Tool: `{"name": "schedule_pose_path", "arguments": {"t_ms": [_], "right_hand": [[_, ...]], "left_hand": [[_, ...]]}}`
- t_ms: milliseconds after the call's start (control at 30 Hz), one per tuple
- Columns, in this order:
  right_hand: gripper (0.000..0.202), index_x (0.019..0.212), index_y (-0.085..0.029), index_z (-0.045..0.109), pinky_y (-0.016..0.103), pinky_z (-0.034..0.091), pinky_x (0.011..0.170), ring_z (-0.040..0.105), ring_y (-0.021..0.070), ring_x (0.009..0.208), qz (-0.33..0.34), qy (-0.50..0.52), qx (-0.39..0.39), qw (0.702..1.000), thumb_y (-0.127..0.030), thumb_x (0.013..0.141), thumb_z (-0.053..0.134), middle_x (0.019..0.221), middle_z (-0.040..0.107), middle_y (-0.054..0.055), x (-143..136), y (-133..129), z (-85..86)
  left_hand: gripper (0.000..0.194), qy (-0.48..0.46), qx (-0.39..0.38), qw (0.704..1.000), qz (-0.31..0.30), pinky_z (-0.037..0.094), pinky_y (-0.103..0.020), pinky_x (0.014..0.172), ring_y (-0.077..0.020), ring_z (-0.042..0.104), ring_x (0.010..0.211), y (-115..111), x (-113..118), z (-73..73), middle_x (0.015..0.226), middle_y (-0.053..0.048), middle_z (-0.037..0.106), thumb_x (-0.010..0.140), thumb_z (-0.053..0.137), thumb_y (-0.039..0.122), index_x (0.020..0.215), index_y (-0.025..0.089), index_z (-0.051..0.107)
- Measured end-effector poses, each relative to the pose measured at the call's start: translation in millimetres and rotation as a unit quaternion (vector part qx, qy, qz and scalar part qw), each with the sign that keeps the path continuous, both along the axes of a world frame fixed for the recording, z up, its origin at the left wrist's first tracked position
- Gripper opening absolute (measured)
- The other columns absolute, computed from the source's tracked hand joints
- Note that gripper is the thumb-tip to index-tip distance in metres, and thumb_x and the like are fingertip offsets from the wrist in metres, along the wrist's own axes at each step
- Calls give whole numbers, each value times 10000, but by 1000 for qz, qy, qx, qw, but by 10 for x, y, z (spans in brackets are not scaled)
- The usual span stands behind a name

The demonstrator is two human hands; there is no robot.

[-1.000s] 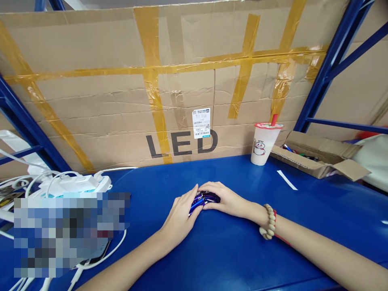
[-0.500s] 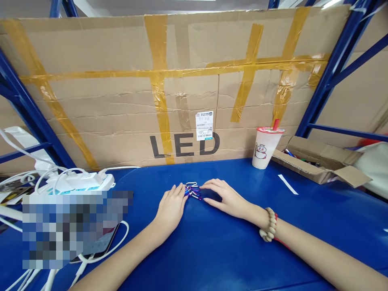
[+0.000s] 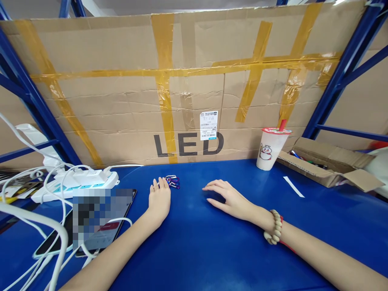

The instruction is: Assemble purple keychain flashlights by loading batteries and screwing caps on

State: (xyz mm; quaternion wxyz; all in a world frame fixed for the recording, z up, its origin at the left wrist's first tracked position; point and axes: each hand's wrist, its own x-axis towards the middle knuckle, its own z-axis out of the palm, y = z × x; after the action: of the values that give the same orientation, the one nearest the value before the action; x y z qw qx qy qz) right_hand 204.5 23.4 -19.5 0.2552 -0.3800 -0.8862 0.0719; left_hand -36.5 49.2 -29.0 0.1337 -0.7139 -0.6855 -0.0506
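Observation:
Several small carabiners (image 3: pixel 173 182), blue, purple and silver, lie in a cluster on the blue table (image 3: pixel 188 242) left of centre. The fingers of my left hand (image 3: pixel 159 200) cover the cluster's left side; what they grip there, if anything, is hidden. My right hand (image 3: pixel 226 198) rests on the table right of centre, thumb and fingers apart, with nothing between them. A beaded bracelet (image 3: pixel 274 226) is round my right wrist.
White cables and a power strip (image 3: pixel 79 182) crowd the left side, beside phones (image 3: pixel 106 232). A lidded cup (image 3: pixel 271 149), a paper strip (image 3: pixel 293 186) and an open carton (image 3: pixel 312 169) are at the right. Behind stands a large cardboard box (image 3: pixel 127 109).
My left hand and the carabiners have moved left, away from my right hand. My right hand keeps nearly the same pose. The view has shifted slightly.

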Motion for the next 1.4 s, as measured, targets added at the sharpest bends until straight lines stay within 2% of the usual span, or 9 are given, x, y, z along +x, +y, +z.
{"name": "schedule_pose_path", "arguments": {"t_ms": [167, 267, 400, 533, 767, 1000, 1133, 1233, 1400], "right_hand": [[288, 1165, -247, 555, 401, 376, 991, 514, 201, 1119, 0, -1, 18, 1000, -363, 921, 454, 1188, 564, 69, 9, 11, -15], [287, 1161, -242, 555, 389, 392, 971, 519, 201, 1109, -2, 0, 28, 1000, -359, 919, 453, 1180, 568, 71, 18, 24, -32], [293, 1166, -242, 545, 414, 396, 955, 509, 218, 1109, -3, -8, 24, 1000, -366, 926, 434, 1191, 559, 77, 24, 46, -68], [299, 1168, -260, 540, 460, 363, 982, 505, 231, 1116, -3, -18, 19, 1000, -392, 928, 421, 1192, 558, 70, 24, 70, -105], [307, 1161, -251, 543, 465, 373, 977, 513, 237, 1110, -6, -21, 30, 999, -402, 925, 419, 1176, 568, 78, 14, 75, -117], [296, 1151, -241, 551, 443, 402, 942, 524, 234, 1085, -7, -16, 37, 999, -386, 926, 426, 1160, 576, 84, 1, 65, -105], [281, 1148, -241, 545, 461, 392, 950, 521, 236, 1087, -1, -19, 37, 999, -372, 926, 433, 1160, 575, 83, 4, 70, -104], [271, 1155, -243, 533, 468, 381, 961, 520, 231, 1086, 5, -22, 35, 999, -353, 930, 430, 1163, 570, 82, 11, 80, -113], [259, 1144, -253, 542, 474, 377, 961, 521, 235, 1090, 3, -27, 35, 999, -343, 928, 431, 1167, 568, 73, 20, 88, -126]], "left_hand": [[530, 10, 7, 1000, 19, 381, -503, 1006, -362, 373, 1295, 2, -5, 10, 1367, -262, 412, 828, 270, -5, 1333, 0, 430], [524, 20, 29, 998, 49, 298, -629, 998, -437, 299, 1310, -3, -33, 66, 1389, -295, 361, 923, 305, 247, 1375, -15, 352], [683, 26, 50, 982, 182, 184, -713, 981, -482, 278, 1301, 47, -192, 227, 1372, -314, 377, 912, 315, 479, 1418, 22, 271], [738, -64, -28, 951, 302, 150, -773, 929, -522, 238, 1297, 159, -459, 358, 1419, -287, 318, 887, 313, 543, 1442, 68, 213], [791, -118, -43, 910, 395, 194, -801, 875, -521, 279, 1281, 239, -796, 470, 1394, -343, 311, 872, 264, 579, 1444, 38, 182], [763, -109, -19, 923, 369, 241, -760, 898, -510, 156, 1328, 234, -818, 433, 1463, -252, 254, 871, 292, 571, 1441, 70, 218], [704, -30, 45, 968, 244, 246, -636, 993, -484, 247, 1304, 167, -678, 448, 1394, -272, 357, 896, 303, 519, 1372, 2, 346], [593, 0, 54, 984, 168, 244, -496, 1051, -396, 370, 1261, 77, -552, 490, 1344, -211, 443, 906, 337, 473, 1321, 61, 433], [565, 6, 17, 980, 199, 268, -492, 1017, -408, 400, 1229, 42, -526, 528, 1289, -252, 473, 894, 390, 435, 1249, 8, 492]]}}
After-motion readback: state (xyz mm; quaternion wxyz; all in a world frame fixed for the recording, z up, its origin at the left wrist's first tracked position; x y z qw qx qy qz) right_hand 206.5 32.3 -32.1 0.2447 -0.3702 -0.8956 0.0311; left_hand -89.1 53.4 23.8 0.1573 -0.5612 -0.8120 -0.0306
